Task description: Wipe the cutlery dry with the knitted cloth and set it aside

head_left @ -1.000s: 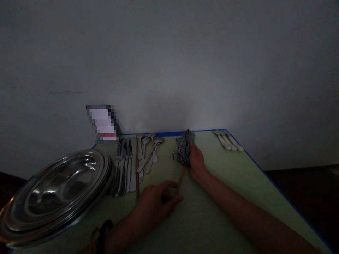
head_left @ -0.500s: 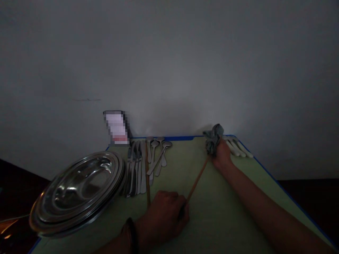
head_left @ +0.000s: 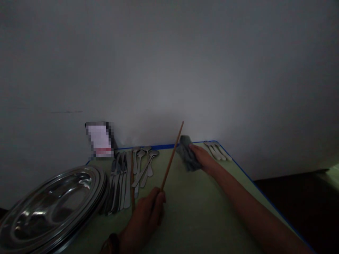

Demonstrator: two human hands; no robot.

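My left hand [head_left: 149, 211] is closed around the lower end of a thin wooden chopstick [head_left: 172, 155], which points up and away toward the wall. To its right, my right hand [head_left: 202, 157] grips a crumpled grey cloth [head_left: 188, 153], slightly smeared by motion. The cloth and the chopstick are apart. Another chopstick [head_left: 132, 183] lies on the table beside my left hand, between a row of table knives [head_left: 120, 183] and a loose group of spoons [head_left: 143, 164]. Several forks [head_left: 218, 151] lie at the back right, beyond my right hand.
A stack of oval metal plates [head_left: 53, 208] with divided compartments stands at the left. Behind it, a phone [head_left: 100, 141] leans on the wall [head_left: 169, 70]. The green table [head_left: 201, 218] has a blue edge and meets the wall at the back.
My right hand has drawn the cloth off the chopstick's far end, baring the tip. My left hand has raised the chopstick to a steeper angle. The view has shifted right.
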